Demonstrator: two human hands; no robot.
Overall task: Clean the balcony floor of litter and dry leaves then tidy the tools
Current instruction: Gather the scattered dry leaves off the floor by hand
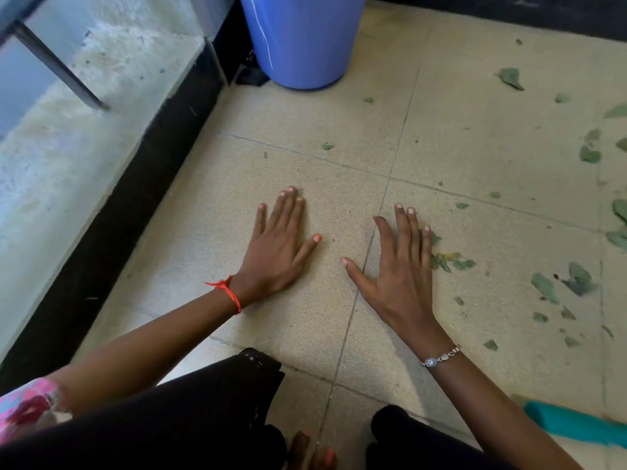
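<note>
- On the floor point(339, 157), at the left, the left hand point(281, 245) lies flat, fingers spread;
- blue bin point(302, 39) behind, its top cut off;
- right hand point(397, 266) flat and spread, dry leaves point(451, 262) just beside;
- teal object point(573, 424), cut off, unclear.

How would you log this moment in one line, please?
left hand: flat on beige tiled floor | right hand: flat beside green leaf scraps | holding: nothing
</note>
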